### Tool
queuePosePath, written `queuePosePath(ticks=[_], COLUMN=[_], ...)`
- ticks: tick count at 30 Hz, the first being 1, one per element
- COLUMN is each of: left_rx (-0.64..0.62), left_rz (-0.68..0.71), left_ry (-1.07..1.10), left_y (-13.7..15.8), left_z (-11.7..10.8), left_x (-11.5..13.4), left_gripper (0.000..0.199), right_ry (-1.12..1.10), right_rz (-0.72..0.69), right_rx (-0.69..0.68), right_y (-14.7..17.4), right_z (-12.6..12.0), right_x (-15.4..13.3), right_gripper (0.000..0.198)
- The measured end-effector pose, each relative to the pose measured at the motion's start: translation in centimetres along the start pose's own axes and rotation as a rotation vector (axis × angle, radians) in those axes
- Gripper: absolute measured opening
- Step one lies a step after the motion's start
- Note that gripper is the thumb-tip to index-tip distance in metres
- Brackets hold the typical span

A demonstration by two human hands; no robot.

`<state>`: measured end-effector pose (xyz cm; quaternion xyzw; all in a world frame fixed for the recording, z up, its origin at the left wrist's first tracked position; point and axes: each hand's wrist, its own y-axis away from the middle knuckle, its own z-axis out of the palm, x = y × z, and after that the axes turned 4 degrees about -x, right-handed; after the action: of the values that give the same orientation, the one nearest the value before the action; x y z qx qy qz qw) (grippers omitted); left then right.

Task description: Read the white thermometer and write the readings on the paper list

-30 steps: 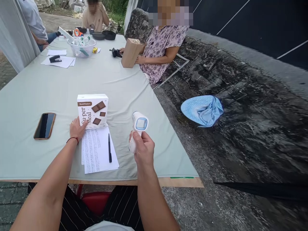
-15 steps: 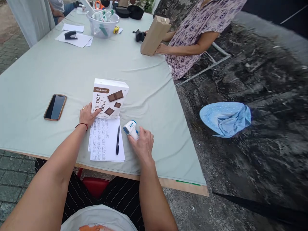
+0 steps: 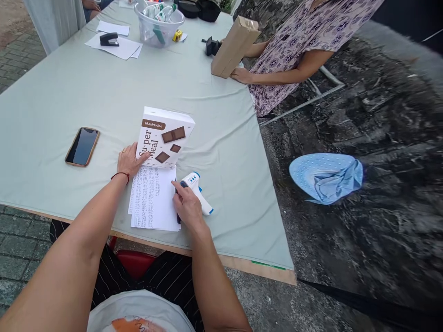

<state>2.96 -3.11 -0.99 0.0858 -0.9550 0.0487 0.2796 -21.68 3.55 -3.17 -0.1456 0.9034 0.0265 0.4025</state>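
Note:
My left hand (image 3: pixel 128 160) grips the lower left corner of a white snack box (image 3: pixel 166 138) labelled "Su-per Meal". Its thumb lies across the printed front. The box stands upright behind several sheets of printed paper (image 3: pixel 152 203). My right hand (image 3: pixel 187 203) is closed, fingers curled, over a black pen (image 3: pixel 179 218) at the right edge of the sheets, hiding most of it. A white and blue infrared thermometer (image 3: pixel 204 203) lies on the cloth just beyond that hand, which is not gripping it.
A phone (image 3: pixel 82 146) lies at left. Farther back are a stapler (image 3: pixel 109 39) on papers, a clear basin (image 3: pixel 159 34) of bottles and a yellow tape measure (image 3: pixel 177 35). Across the corner, another person holds a cardboard box (image 3: pixel 233 48). A blue hat (image 3: pixel 325 177) is on the ground.
My right hand has let go of the thermometer, which now lies on the cloth, and moved left onto the pen. My left hand stays on the snack box. The view has shifted slightly.

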Motion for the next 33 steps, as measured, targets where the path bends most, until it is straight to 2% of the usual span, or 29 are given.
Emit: queuePosePath(ticks=[5, 8, 10, 12, 15, 17, 22, 33], left_rx=[-0.004, 0.002, 0.005, 0.006, 0.006, 0.005, -0.006, -0.011], left_rz=[-0.002, 0.011, 0.017, 0.02, 0.019, 0.01, -0.011, -0.004], left_ry=[-0.019, -0.018, -0.02, -0.021, -0.02, -0.023, -0.041, -0.04], left_y=[-0.2, -0.2, -0.3, -0.3, -0.3, -0.3, -0.1, 0.0], left_z=[0.0, 0.1, 0.1, 0.1, 0.0, 0.0, -0.2, -0.2], left_x=[0.1, 0.0, 0.0, 0.0, 0.1, 0.2, 0.5, 0.7], left_gripper=[0.053, 0.054, 0.056, 0.057, 0.056, 0.054, 0.055, 0.056], right_ry=[-0.466, -0.639, -0.639, -0.618, -0.645, -0.655, -0.524, -0.453], right_rz=[-0.095, -0.079, -0.051, -0.063, -0.081, -0.034, 0.055, 0.047], right_rx=[0.01, 0.077, 0.182, 0.231, 0.178, 0.167, 0.257, 0.235], right_y=[0.9, 1.3, 1.4, 1.3, 1.1, 1.0, 1.3, 1.2], right_z=[-0.2, 0.5, 1.1, 1.4, 2.0, 2.6, 4.0, 4.4], right_x=[-0.7, -1.4, -1.8, -2.2, -2.7, -2.8, -2.6, -3.0], right_gripper=[0.04, 0.037, 0.031, 0.035, 0.041, 0.033, 0.016, 0.016])
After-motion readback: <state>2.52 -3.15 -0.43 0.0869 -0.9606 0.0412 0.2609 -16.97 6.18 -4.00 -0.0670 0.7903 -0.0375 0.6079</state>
